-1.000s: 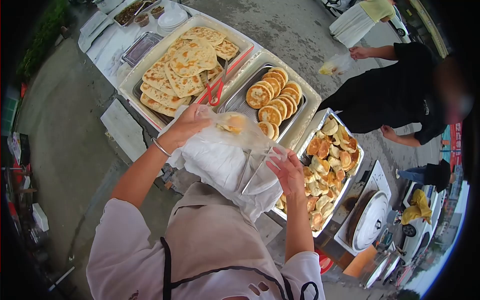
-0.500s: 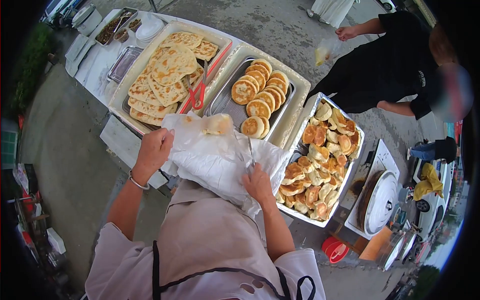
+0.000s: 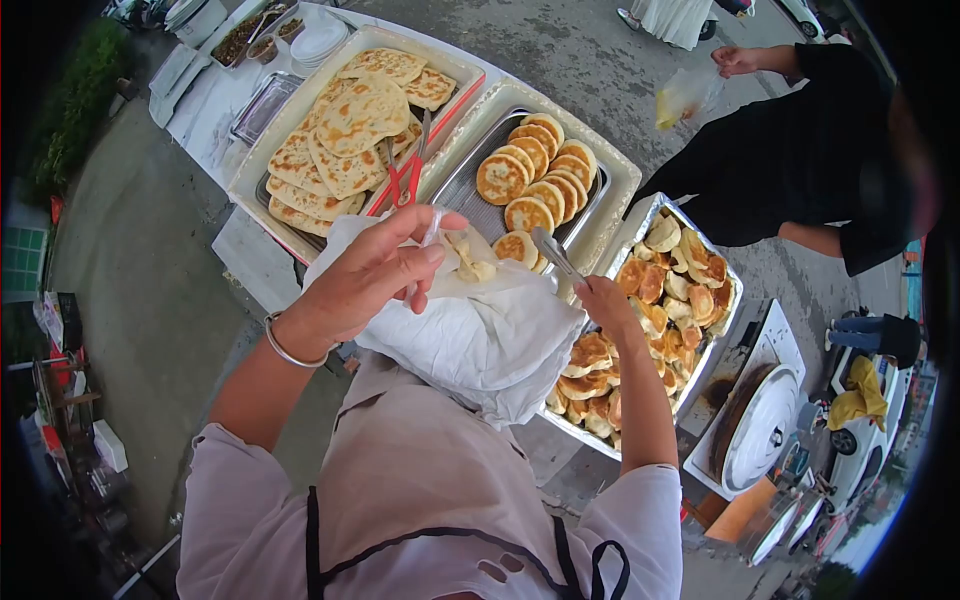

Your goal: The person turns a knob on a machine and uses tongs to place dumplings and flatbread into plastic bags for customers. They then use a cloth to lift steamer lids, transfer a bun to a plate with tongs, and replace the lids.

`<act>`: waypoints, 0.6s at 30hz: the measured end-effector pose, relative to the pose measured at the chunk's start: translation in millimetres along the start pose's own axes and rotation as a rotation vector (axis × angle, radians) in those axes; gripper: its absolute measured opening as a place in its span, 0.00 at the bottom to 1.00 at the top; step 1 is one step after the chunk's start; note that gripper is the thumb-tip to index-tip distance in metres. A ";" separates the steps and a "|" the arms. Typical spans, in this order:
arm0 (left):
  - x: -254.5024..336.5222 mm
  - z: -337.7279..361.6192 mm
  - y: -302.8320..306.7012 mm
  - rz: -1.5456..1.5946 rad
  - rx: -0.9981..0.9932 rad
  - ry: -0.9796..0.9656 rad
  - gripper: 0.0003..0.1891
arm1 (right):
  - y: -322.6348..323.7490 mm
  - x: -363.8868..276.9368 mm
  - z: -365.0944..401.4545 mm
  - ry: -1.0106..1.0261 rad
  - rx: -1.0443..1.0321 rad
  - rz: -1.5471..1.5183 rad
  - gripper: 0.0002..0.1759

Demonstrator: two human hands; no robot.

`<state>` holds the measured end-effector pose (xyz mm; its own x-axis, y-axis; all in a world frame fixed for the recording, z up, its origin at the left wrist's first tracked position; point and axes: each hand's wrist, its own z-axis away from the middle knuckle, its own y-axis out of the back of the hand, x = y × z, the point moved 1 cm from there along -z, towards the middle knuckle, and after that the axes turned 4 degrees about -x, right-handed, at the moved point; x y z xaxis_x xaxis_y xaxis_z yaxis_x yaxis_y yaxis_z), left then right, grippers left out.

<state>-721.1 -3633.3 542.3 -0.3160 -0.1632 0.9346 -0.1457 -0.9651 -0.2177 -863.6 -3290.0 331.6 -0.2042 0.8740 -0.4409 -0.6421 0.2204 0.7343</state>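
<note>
My left hand (image 3: 375, 265), with a metal bangle at the wrist, pinches the top of a clear plastic bag (image 3: 436, 228) between thumb and fingers. Inside the bag shows a pale dumpling-like piece (image 3: 472, 258), partly blurred by the plastic. Beneath lies a crumpled white cloth (image 3: 480, 345) over the near edge of the boxes. Metal tongs (image 3: 556, 252) are gripped in my right hand (image 3: 606, 303), their tips close to the round browned cakes (image 3: 528, 212) on the middle tray. Right of that hand, a foil-lined box (image 3: 728, 300) holds many pan-fried dumplings (image 3: 650, 285).
Flatbreads (image 3: 360, 115) fill the left box, with red-handled scissors (image 3: 408, 175) at its edge. A person in black (image 3: 740, 150) stands beyond the boxes, carrying a plastic bag (image 3: 688, 98). At right is a round metal lid (image 3: 762, 428).
My left hand has risen to the right, lifting the bag's top. My right hand has moved right and up with the tongs, away from the bag. The view has shifted slightly.
</note>
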 end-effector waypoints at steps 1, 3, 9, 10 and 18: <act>0.3 5.9 1.7 -0.009 0.021 0.003 0.21 | 2.5 0.4 -5.7 0.014 -0.011 0.046 0.22; -3.7 17.7 3.5 0.011 0.064 0.005 0.23 | 9.7 -6.7 -14.1 0.046 -0.034 0.139 0.22; -24.2 44.3 10.5 0.105 0.152 0.011 0.25 | 16.8 -29.7 -37.1 -0.183 -0.328 -0.094 0.23; -27.8 46.2 12.8 0.074 0.154 -0.001 0.25 | 12.1 -32.0 -41.1 -0.046 -0.398 0.071 0.21; -25.6 33.4 15.4 -0.137 0.248 -0.042 0.23 | 19.1 -53.5 25.4 0.208 0.264 -0.042 0.15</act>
<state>-683.9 -3650.8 524.5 -0.2691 -0.0315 0.9626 0.0508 -0.9985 -0.0185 -846.2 -3321.6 382.4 -0.3452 0.7608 -0.5496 -0.4454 0.3826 0.8094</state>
